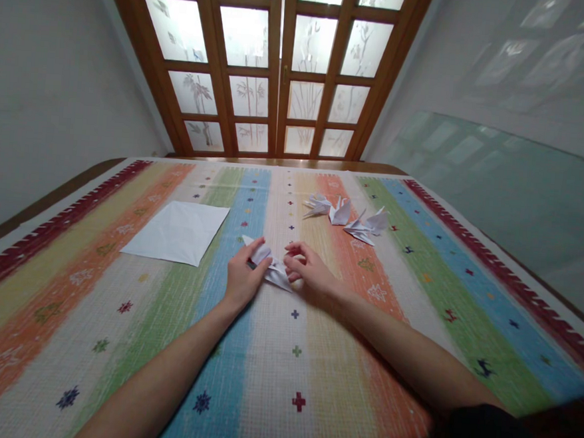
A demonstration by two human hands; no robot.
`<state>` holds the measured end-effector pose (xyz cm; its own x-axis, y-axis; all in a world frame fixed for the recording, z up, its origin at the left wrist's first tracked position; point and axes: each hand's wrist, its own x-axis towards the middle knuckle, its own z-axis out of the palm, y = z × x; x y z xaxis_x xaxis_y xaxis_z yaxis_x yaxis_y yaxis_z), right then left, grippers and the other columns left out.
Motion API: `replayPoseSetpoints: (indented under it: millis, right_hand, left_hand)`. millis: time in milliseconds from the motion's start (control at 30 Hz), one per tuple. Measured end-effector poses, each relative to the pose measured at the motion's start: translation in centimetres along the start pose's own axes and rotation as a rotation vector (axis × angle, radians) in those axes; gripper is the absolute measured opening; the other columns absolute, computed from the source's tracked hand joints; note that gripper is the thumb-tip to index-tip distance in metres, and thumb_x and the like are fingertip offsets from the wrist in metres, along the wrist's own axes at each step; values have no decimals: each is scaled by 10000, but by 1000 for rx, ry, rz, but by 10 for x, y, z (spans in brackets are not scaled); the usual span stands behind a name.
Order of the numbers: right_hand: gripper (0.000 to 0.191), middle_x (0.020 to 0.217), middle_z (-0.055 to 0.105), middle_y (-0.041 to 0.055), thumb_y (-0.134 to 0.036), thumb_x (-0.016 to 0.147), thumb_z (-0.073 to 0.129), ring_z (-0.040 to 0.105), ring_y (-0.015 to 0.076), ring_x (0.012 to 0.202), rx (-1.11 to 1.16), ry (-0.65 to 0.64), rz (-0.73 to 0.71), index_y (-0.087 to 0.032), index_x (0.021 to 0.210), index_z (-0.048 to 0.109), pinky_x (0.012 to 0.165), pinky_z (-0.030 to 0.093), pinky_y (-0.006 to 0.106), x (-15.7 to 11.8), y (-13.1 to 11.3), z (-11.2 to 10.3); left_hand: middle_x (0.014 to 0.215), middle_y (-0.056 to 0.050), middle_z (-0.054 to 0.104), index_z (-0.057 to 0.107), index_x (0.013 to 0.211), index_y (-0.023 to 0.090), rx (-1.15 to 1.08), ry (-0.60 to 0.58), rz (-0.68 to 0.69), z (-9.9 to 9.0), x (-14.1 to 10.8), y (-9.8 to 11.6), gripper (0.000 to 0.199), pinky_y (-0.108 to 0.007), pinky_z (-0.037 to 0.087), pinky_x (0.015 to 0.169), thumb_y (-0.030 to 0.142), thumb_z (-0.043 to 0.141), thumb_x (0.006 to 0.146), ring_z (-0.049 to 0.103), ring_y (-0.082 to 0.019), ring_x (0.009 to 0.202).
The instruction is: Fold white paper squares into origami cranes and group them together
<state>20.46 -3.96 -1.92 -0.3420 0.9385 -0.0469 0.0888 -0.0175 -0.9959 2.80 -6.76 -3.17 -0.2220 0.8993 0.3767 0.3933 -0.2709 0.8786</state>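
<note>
A partly folded piece of white paper [278, 276] lies between my two hands, low over the middle of the tablecloth. My left hand [245, 269] grips its left side between thumb and fingers, and a pointed tip sticks out past the index finger. At the right end of the paper, my right hand [312, 271] is closed, its curled fingers against the folds. Those fingers partly hide that end, so the exact shape of the folds is hard to see.
A flat white square sheet [175, 232] lies to the left. Several folded paper cranes [341, 212] sit in a cluster at the back right. A striped, patterned tablecloth [173, 344] covers the table. Wood-framed glass doors [282, 71] stand beyond, and a glass panel [499, 187] at the right.
</note>
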Motion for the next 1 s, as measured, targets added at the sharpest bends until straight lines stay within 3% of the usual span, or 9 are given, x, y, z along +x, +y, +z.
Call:
replayPoseSetpoints:
  millis: [100,233,333,500,733,900,1000]
  right_hand:
    - [419,875,607,24,-301,642,797,597,115,673,31,16,73,-190,972,564,508,483,205,1,2,3]
    - [206,641,620,-16,-253,715,718,570,91,512,57,-86,119,-160,872,621,463,453,192,2,1,5]
    - [127,537,608,-29,-259,736,696,551,81,453,58,-132,141,-152,767,636,460,455,186,1,-1,2]
    - [157,518,597,-41,-270,700,734,543,75,438,98,-125,155,-151,724,635,461,459,189,6,0,-10]
    - [180,543,595,-36,-295,670,755,519,74,448,96,-152,158,-159,736,658,456,421,196,10,-1,-26]
    - [211,573,604,-20,-333,643,759,499,82,464,40,-50,116,-168,707,643,458,404,211,20,-3,-45]
    - [229,615,606,-14,-369,644,745,523,101,505,44,179,3,-188,702,617,490,445,234,29,0,-63]
  left_hand:
    - [1193,-83,685,665,1179,212,-60,100,-54,0,2,-2,471,-360,486,923,310,726,723,644,-231,1044]
    - [1184,-102,686,668,1171,178,-210,152,-128,1,5,-4,508,-336,508,888,322,750,692,662,-219,997]
    - [1057,-105,725,691,1105,145,-320,216,-201,0,10,-7,442,-312,536,803,337,716,707,681,-196,884]
    - [799,-54,720,684,1049,138,-576,280,-389,-4,17,-15,427,-243,515,601,337,728,674,649,-135,642]
    - [727,-4,667,632,955,155,-710,295,-468,-3,20,-12,399,-226,502,570,331,755,620,626,-108,593]
    - [675,10,652,590,932,158,-640,344,-466,-7,22,-11,376,-236,503,553,343,737,639,619,-110,548]
    - [704,-18,685,574,900,159,-593,366,-431,-10,23,-10,341,-235,501,541,354,714,657,648,-128,574]
